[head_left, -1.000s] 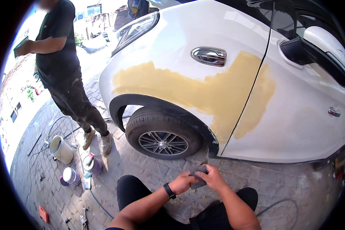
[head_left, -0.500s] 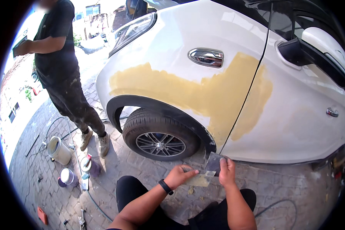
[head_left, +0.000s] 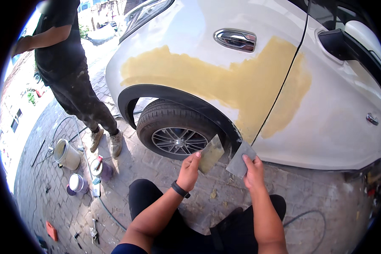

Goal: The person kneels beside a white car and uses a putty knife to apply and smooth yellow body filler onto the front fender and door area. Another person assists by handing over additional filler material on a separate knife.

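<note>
My left hand (head_left: 189,172) grips a flat rectangular putty spreader (head_left: 212,154) smeared with yellowish filler, its thumb pressed on the face. In my right hand (head_left: 254,173) is a second spreader (head_left: 240,160), grey and cleaner. The two blades are tilted and apart, in front of the front wheel (head_left: 175,133) of a white car (head_left: 326,122). Above them, a broad patch of yellow filler (head_left: 249,91) covers part of the fender and runs over the seam onto the door. Neither hand touches the car.
Left of the wheel stands a person in dark clothes (head_left: 61,59). Near their feet are a pale bucket (head_left: 67,155), a can with a red-handled tool (head_left: 101,170) and a white-lidded tub (head_left: 77,183). A hose (head_left: 108,218) crosses the paving. An orange object (head_left: 51,231) lies nearby.
My hands have risen and drawn apart. The blades, close together before, are now separate, and the left one's filler-smeared face shows plainly. The view has tilted slightly downward.
</note>
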